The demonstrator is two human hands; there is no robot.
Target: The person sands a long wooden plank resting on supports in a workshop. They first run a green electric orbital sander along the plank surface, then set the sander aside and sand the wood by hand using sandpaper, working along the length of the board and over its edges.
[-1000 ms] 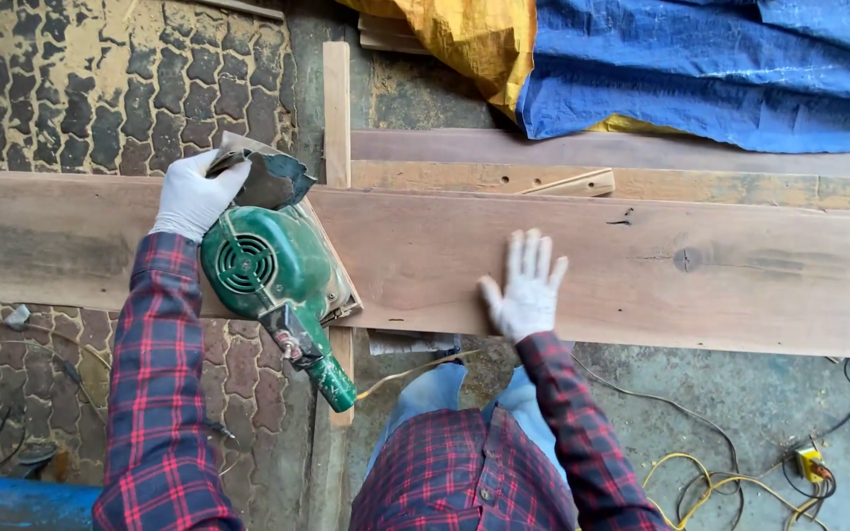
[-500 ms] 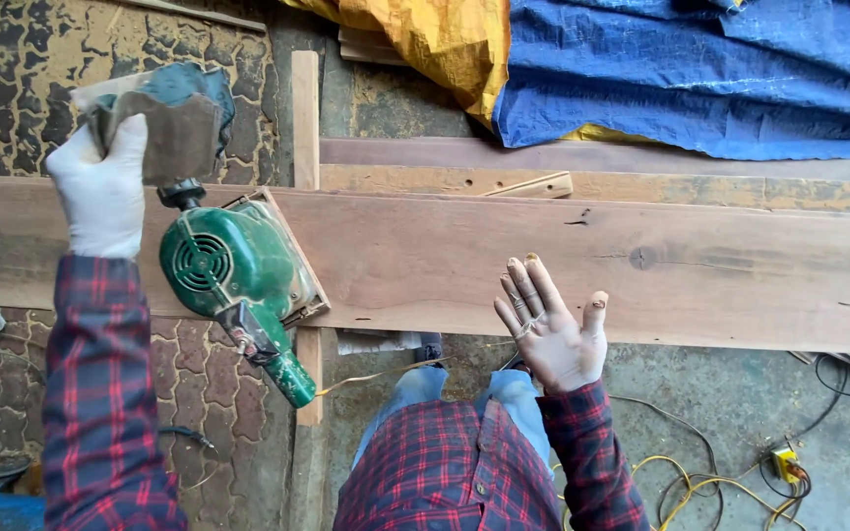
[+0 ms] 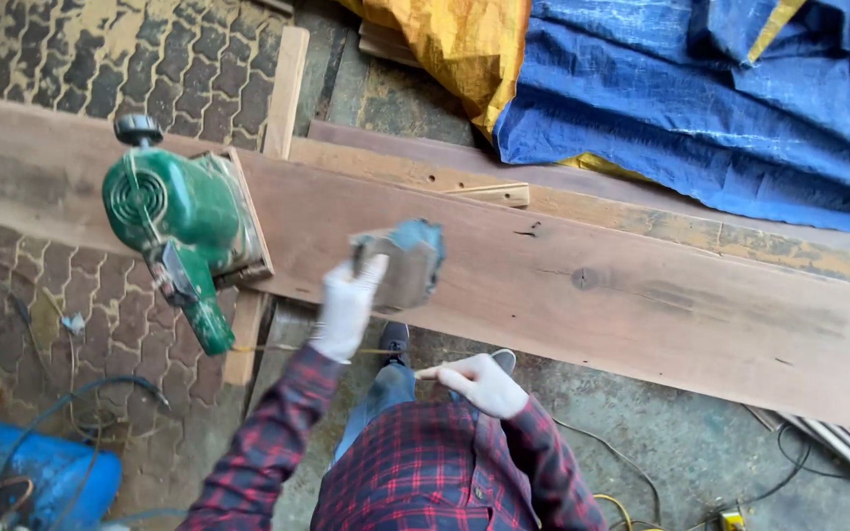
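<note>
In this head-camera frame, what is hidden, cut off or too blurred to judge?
- Grey-blue pad in the left hand: motion-blurred, kind unclear.
- Right hand: whatever thin thing it pinches is too small to tell.
- Plank: both ends cut off by the frame edges.
- Green power tool: its underside is hidden against the plank.

In my gloved left hand [image 3: 348, 307] I hold a worn sanding block [image 3: 397, 261], grey-brown with a blue-green edge, tilted and raised over the plank [image 3: 582, 285]. The plank is long, broad, reddish-brown, with a dark knot, lying flat across in front of me. My right hand [image 3: 482, 382] pinches a thin pencil-like stick near my waist.
</note>
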